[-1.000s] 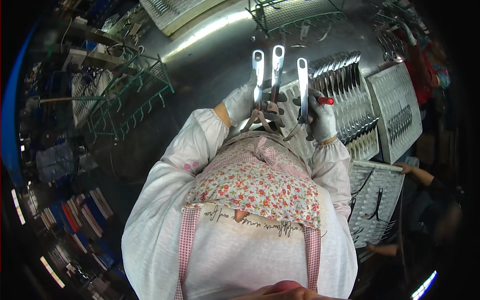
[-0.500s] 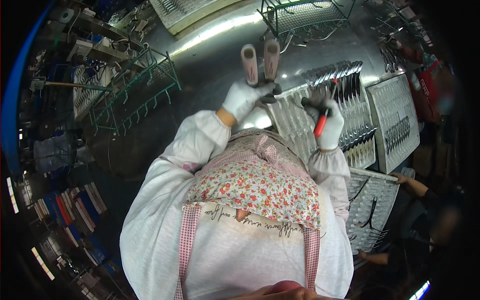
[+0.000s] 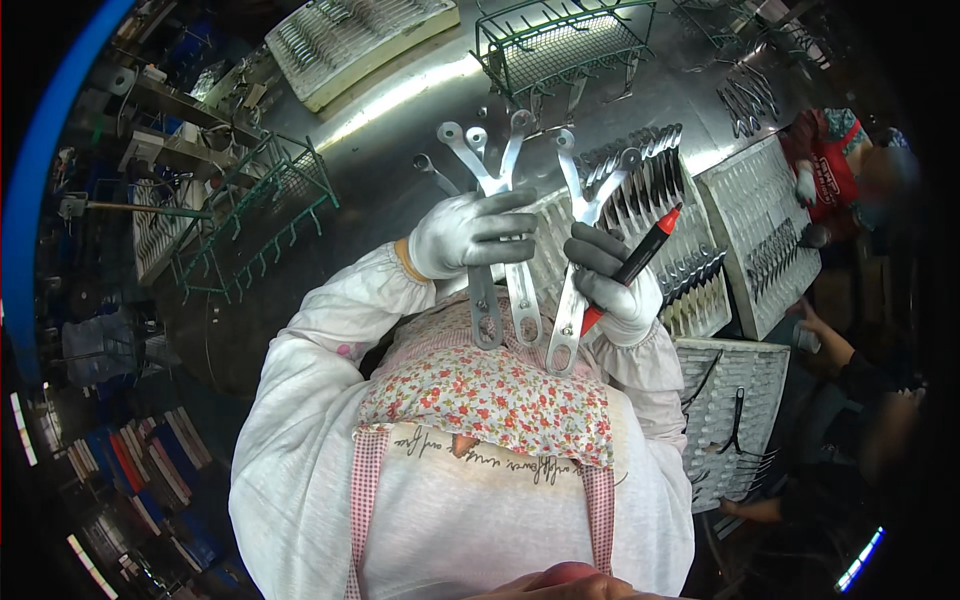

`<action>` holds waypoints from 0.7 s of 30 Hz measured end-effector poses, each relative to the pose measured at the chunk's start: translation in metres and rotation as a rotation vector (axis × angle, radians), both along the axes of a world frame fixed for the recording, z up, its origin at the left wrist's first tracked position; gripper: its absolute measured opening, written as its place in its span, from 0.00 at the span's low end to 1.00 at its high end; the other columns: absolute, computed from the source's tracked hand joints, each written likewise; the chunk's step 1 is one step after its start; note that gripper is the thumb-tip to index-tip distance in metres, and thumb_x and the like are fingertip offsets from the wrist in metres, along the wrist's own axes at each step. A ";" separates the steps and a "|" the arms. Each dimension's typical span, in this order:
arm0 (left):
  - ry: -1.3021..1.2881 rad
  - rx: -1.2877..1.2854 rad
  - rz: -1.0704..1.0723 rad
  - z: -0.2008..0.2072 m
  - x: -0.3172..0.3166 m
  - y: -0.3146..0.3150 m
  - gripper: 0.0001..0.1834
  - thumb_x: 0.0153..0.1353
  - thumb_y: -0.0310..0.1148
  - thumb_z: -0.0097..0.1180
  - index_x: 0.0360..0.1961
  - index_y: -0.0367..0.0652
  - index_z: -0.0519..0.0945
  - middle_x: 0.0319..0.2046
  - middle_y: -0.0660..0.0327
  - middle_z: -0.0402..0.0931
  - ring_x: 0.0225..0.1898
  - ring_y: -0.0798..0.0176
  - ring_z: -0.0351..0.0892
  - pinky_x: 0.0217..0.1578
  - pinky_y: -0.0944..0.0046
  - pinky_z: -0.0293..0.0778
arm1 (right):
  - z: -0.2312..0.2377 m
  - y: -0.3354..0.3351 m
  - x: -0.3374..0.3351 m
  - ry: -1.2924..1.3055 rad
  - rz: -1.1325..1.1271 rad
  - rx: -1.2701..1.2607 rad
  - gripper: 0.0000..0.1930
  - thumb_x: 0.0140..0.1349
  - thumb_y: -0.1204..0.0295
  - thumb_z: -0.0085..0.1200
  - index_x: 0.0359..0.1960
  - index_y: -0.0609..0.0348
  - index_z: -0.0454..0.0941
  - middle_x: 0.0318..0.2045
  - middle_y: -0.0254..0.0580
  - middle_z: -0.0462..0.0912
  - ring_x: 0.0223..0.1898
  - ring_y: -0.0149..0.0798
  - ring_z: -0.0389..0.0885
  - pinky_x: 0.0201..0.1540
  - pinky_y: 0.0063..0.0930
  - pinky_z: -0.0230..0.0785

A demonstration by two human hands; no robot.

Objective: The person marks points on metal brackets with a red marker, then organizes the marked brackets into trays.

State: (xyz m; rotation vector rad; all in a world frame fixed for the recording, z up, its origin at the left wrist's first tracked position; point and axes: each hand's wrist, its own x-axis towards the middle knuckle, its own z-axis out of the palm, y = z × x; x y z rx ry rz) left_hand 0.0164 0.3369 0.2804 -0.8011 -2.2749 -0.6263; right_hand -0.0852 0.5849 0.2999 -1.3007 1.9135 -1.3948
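My left hand (image 3: 475,235), in a white glove with grey-stained fingers, is closed round two Y-shaped metal pieces (image 3: 522,310). Their slotted ends point toward me and their forked, eyeleted ends point away. My gloved right hand (image 3: 622,297) grips another such Y-shaped metal piece (image 3: 565,335), held the same way up, together with a black marker pen (image 3: 648,252) with red ends. Both hands are in front of the flowered apron (image 3: 490,400), with their metal pieces side by side but apart. Under and beyond the right hand lies a white ridged tray (image 3: 555,215), partly hidden.
Rows of dark and shiny metal parts (image 3: 645,185) lie to the right. Further right is a white tray (image 3: 745,200); below it, another tray (image 3: 760,390) holds a black fork-like tool. Green wire racks (image 3: 565,50) stand ahead and left. Co-workers' hands (image 3: 748,510) show at right.
The left hand's metal pieces have turned, so their slotted ends now face me. My right hand has come toward the left, now with a metal piece, and the marker has tilted.
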 end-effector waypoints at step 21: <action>-0.327 0.074 -0.100 0.028 -0.035 0.075 0.20 0.45 0.27 0.60 0.43 0.48 0.78 0.44 0.60 0.77 0.49 0.53 0.76 0.41 0.58 0.76 | -0.032 0.071 0.001 -0.072 -0.403 -0.598 0.12 0.43 0.91 0.56 0.28 0.63 0.74 0.35 0.54 0.82 0.38 0.42 0.83 0.42 0.29 0.74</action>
